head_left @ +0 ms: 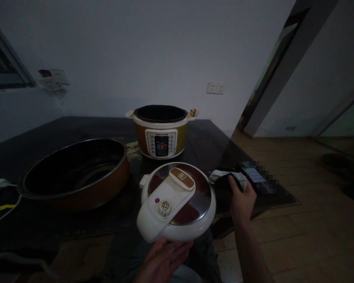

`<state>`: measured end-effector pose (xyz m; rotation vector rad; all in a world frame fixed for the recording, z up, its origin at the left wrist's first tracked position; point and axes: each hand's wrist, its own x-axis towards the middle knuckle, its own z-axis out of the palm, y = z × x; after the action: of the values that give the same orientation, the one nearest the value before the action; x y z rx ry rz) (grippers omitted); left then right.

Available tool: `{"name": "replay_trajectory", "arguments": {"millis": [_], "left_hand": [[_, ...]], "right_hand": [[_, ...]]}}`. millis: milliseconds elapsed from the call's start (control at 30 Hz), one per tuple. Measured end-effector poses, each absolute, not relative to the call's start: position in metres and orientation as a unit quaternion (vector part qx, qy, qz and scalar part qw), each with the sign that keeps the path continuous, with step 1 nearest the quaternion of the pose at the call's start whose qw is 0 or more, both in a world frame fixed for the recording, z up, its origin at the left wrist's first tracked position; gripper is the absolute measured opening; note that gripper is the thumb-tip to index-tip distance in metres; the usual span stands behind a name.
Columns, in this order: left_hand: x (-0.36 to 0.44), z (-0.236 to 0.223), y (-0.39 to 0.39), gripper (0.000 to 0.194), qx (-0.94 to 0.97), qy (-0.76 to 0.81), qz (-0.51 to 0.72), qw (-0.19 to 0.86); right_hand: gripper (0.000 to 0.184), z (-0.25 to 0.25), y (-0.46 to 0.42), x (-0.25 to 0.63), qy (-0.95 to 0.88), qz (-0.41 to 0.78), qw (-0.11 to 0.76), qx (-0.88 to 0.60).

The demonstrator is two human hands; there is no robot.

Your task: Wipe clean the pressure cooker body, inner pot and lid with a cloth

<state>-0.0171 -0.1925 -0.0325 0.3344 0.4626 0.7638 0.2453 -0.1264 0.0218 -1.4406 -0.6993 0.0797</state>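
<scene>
A white pressure cooker lid with a shiny metal top and a brown-capped handle is tilted toward me, near the table's front edge. My left hand holds it from below, palm up, with the fingers under its rim. To the right of the lid, my right hand pinches a crumpled grey-white cloth with a dark part. Behind the lid stands the electric pressure cooker body, uncovered, its dark interior facing up and its control panel facing me.
A large round brown pan with a dark inside occupies the table's left. A phone-like device lies by the right edge of the dark table. A white cable and yellow strip are at far left. Wall sockets are behind.
</scene>
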Motion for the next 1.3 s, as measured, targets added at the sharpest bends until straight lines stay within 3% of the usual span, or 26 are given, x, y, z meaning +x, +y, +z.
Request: {"name": "replay_trajectory", "arguments": {"millis": [133, 333, 500, 567, 633, 733, 767, 867, 967, 1133, 1300], "left_hand": [[-0.017, -0.028, -0.191, 0.022, 0.187, 0.245, 0.365, 0.878], [-0.015, -0.030, -0.174, 0.037, 0.344, 0.319, 0.297, 0.832], [-0.033, 0.017, -0.173, 0.032, 0.541, 0.308, 0.185, 0.760], [-0.042, 0.039, -0.173, 0.033, 0.556, 0.297, 0.225, 0.743], [-0.047, 0.051, -0.167, 0.032, 0.549, 0.338, 0.341, 0.684], [-0.039, 0.050, -0.145, 0.022, 0.572, 0.419, 0.492, 0.505], [-0.034, 0.047, -0.137, 0.027, 0.597, 0.427, 0.510, 0.449], [-0.017, 0.035, -0.117, 0.049, 0.667, 0.423, 0.502, 0.352], [-0.010, 0.026, -0.112, 0.060, 0.689, 0.439, 0.479, 0.321], [-0.013, 0.024, -0.115, 0.065, 0.701, 0.470, 0.445, 0.301], [-0.016, 0.022, -0.114, 0.060, 0.744, 0.465, 0.415, 0.240]], "right_hand": [[0.039, 0.022, -0.119, 0.238, -0.329, 0.015, 0.695, -0.640], [0.033, 0.019, -0.114, 0.224, -0.409, -0.017, 0.652, -0.638], [0.039, 0.008, -0.126, 0.208, -0.504, 0.072, 0.574, -0.641], [0.047, 0.004, -0.133, 0.207, -0.523, 0.100, 0.554, -0.640], [0.052, -0.003, -0.139, 0.210, -0.545, 0.115, 0.533, -0.637], [0.049, -0.015, -0.146, 0.211, -0.598, 0.081, 0.499, -0.622], [0.049, -0.018, -0.150, 0.208, -0.617, 0.059, 0.490, -0.613], [0.059, -0.024, -0.167, 0.192, -0.665, 0.006, 0.466, -0.584], [0.066, -0.025, -0.184, 0.172, -0.694, -0.018, 0.432, -0.576], [0.061, -0.027, -0.175, 0.173, -0.649, -0.028, 0.431, -0.627], [0.051, -0.027, -0.129, 0.215, -0.589, 0.097, 0.468, -0.651]]}}
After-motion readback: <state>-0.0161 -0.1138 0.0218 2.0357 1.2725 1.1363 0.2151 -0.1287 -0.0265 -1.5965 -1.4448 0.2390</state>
